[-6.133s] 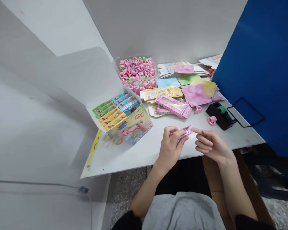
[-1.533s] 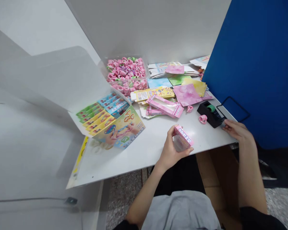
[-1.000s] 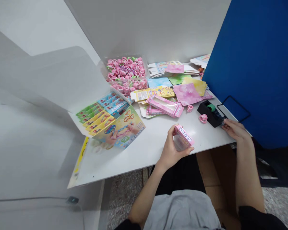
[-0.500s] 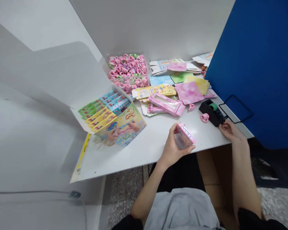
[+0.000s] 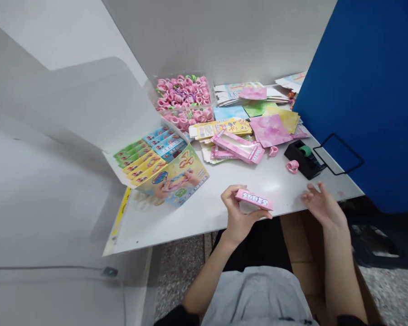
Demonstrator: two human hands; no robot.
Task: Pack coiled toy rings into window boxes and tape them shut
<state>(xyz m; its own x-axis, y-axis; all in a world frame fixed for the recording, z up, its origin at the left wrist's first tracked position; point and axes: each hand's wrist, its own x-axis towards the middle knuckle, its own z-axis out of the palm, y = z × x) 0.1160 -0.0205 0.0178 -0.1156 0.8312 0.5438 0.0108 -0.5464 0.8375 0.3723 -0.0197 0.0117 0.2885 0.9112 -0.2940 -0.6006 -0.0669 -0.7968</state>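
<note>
My left hand (image 5: 240, 217) is closed around a small pink box (image 5: 254, 199), thumb along its near side and fingers at its far left. The box is tilted above the table's front edge, its lettered side facing up. My right hand (image 5: 323, 206) hangs to the right of the box, palm turned up and fingers apart. No object can be made out in it; a clear strip of tape would be too faint to tell. Just beyond it stands a black tape dispenser (image 5: 304, 159) with a green core. Pink striped rings (image 5: 292, 166) lie beside the dispenser.
At the left, an open display carton (image 5: 180, 181) holds rows of green, yellow and blue boxes. Behind it stands a clear bin (image 5: 212, 93) of pink and green rings. Flattened boxes (image 5: 238, 147) and coloured cards (image 5: 272, 130) lie farther back. A blue panel (image 5: 363, 104) borders the right.
My right hand has come away from the tape dispenser, moving left and toward me. My left hand has turned the pink box, so its lettered side lies more level.
</note>
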